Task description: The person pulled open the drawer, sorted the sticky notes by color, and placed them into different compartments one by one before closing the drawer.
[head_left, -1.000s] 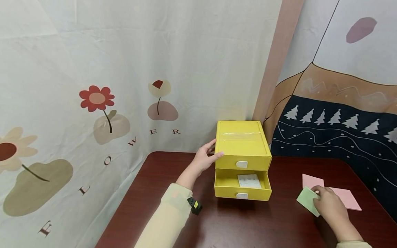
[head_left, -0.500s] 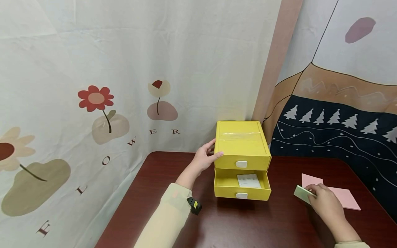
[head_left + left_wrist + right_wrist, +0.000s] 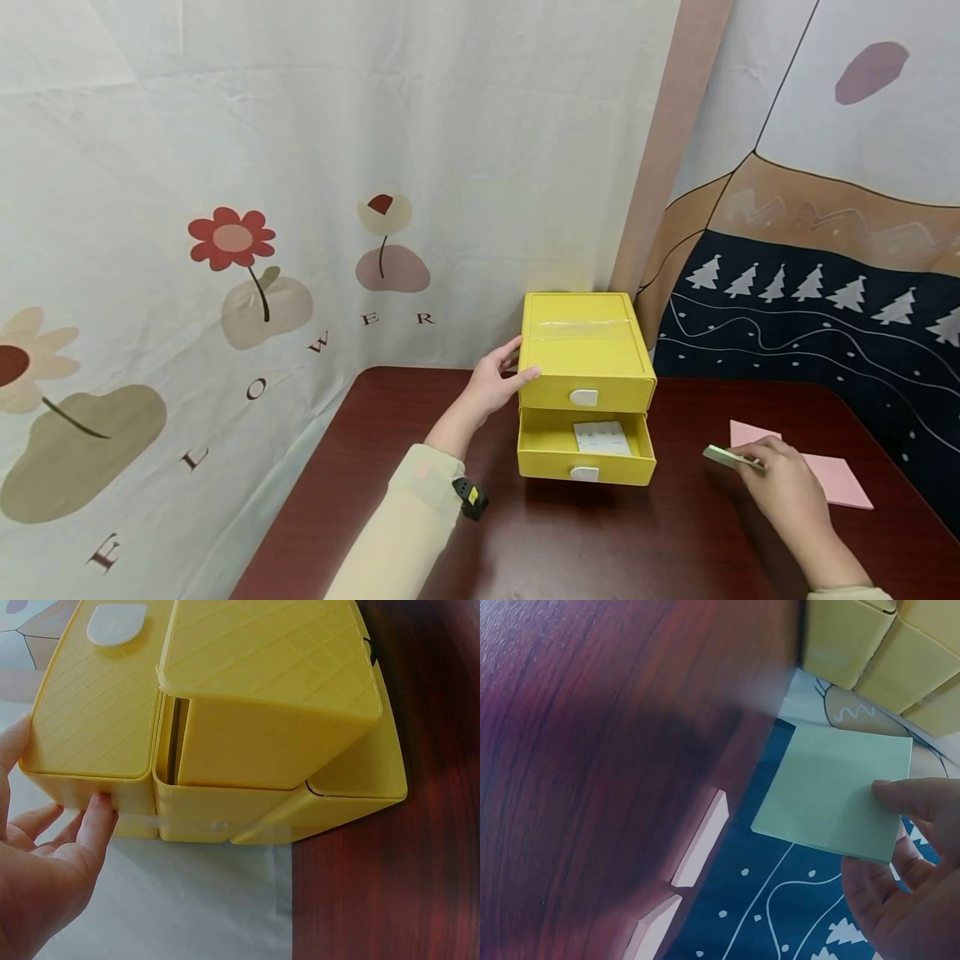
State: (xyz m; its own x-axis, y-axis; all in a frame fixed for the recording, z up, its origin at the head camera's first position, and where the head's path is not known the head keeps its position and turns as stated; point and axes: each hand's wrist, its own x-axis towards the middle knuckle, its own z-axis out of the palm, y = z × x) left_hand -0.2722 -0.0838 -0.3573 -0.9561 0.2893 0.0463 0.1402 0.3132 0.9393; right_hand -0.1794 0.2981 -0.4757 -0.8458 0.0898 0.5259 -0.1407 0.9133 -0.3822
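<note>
A two-tier yellow drawer box stands on the table, its lower drawer pulled out with a white printed paper lying inside. My left hand rests on the box's upper left side, fingers extended; in the left wrist view its fingertips touch the side wall next to the upper drawer front. Off to the right, my right hand pinches a green sticky note pad by one edge, thumb on one face and fingers behind. The pad is held above the table, nearly edge-on in the head view.
Two pink sticky note pads lie on the dark red table, beneath and beyond my right hand. A printed curtain hangs behind the table, close to the box. Clear tape runs across the box top.
My right hand has tilted the green sticky note pad from face-up to nearly edge-on and shifted it slightly up and left. My left hand and the box have stayed put.
</note>
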